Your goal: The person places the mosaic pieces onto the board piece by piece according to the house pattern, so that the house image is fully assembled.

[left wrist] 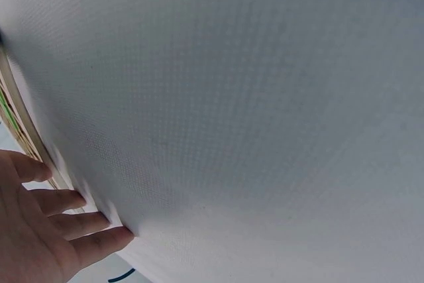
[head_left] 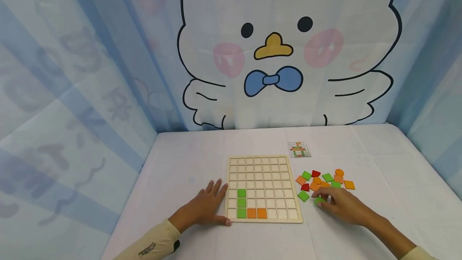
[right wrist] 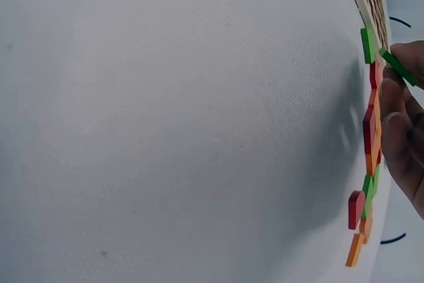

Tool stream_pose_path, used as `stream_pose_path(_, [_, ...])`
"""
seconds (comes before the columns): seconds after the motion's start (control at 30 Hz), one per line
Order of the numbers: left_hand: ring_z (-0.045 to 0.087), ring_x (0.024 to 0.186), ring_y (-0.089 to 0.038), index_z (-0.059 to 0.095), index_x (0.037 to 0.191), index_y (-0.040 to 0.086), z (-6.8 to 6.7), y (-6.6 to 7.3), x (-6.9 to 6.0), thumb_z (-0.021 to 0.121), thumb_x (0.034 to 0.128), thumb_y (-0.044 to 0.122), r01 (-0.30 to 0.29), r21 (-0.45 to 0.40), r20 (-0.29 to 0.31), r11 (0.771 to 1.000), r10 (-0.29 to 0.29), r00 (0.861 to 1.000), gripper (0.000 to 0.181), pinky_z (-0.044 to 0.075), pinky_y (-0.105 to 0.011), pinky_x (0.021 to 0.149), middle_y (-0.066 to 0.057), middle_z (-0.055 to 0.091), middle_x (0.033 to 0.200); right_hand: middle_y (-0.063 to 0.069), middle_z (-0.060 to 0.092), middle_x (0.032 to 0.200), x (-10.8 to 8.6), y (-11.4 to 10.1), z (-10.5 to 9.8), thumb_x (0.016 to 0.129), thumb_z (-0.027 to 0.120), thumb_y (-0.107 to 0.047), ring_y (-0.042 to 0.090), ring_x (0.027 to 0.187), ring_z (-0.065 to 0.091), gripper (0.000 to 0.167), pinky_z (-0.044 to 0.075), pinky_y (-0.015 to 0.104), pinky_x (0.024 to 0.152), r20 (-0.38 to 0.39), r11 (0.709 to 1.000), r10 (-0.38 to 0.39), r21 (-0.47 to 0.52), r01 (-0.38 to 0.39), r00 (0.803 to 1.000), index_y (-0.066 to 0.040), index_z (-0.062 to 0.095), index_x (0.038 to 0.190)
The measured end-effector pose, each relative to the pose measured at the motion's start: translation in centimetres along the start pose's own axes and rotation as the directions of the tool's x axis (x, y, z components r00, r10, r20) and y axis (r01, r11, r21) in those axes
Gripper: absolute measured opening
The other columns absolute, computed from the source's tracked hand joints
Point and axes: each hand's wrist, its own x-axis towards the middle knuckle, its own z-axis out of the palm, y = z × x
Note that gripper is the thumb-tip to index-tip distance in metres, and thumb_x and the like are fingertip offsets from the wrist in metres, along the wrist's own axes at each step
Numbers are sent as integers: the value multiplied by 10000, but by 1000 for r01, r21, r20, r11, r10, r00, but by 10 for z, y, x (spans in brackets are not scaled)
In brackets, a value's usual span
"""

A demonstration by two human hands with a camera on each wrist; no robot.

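Observation:
A wooden grid board [head_left: 265,171] lies on the table. In its lower left cells sit a column of green square tiles [head_left: 241,202] and two orange square tiles [head_left: 256,213] along the bottom row. My left hand [head_left: 206,205] rests flat beside the board, fingers spread and touching its left edge; the left wrist view shows those fingers [left wrist: 69,226] straight. To the right of the board, my right hand [head_left: 339,204] pinches a green tile [right wrist: 397,67] between thumb and fingers, lifted off the table in the right wrist view.
A pile of loose tiles [head_left: 315,186], green, orange and red, lies right of the board. Behind it is a small pattern card [head_left: 299,149] with a gridded coloured figure. A curtain [head_left: 274,103] with a cartoon bird hangs behind the white table [head_left: 187,159].

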Motion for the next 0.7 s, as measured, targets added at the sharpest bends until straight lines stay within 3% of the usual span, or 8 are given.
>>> stream_pose_path(0.43, [205, 1523, -431, 238, 1603, 118, -2, 0, -1, 641, 750, 796, -1, -9, 3, 1000, 1, 1000, 1162, 336, -606, 1143, -179, 178, 1672, -67, 628, 900, 7, -12, -1, 897, 754, -216, 37, 717, 482, 224, 439, 192, 609, 22, 988, -97, 122, 94, 995, -117, 723, 1095])
stream_pose_path(0.7, [216, 1519, -435, 243, 1601, 112, -6, 2, -3, 640, 752, 793, 0, -6, 7, 1000, 0, 1000, 1159, 341, -608, 1139, -185, 190, 1667, 7, 643, 960, 14, -23, 1, 880, 771, -187, 61, 695, 551, 314, 475, 203, 590, 101, 947, -179, 288, 143, 979, -72, 713, 1166])
